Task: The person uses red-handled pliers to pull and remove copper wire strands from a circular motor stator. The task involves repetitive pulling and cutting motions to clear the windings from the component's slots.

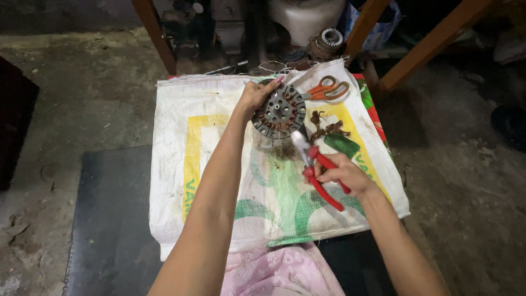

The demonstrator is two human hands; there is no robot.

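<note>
While the woven plastic sack (219, 164) covers the low table (109, 219) as a work mat, the motor stator (279, 113) stands tilted on edge near the sack's far end, its round slotted core facing the camera. The left hand (253, 97) is closed around the stator's upper left rim and props it up; the right hand (342, 175) is wrapped around the red handles of the pliers (315, 167), whose metal nose points up toward the lower right edge of the core.

To work well here, the left hand would best keep the core braced against the sack so it cannot roll, and the pliers should bite only the copper in the slots, pulling along the slot rather than twisting against the steel teeth.

Orange-handled scissors (327, 90) lie just beyond the stator, and a clump of stripped copper winding (326, 127) lies beside a green object (342, 145) whose kind is hard to tell. Whether the plier nose touches the core, or how far it gapes, cannot be made out. The stator's back is hidden, and the machinery past the sack is dark and cut off.
</note>
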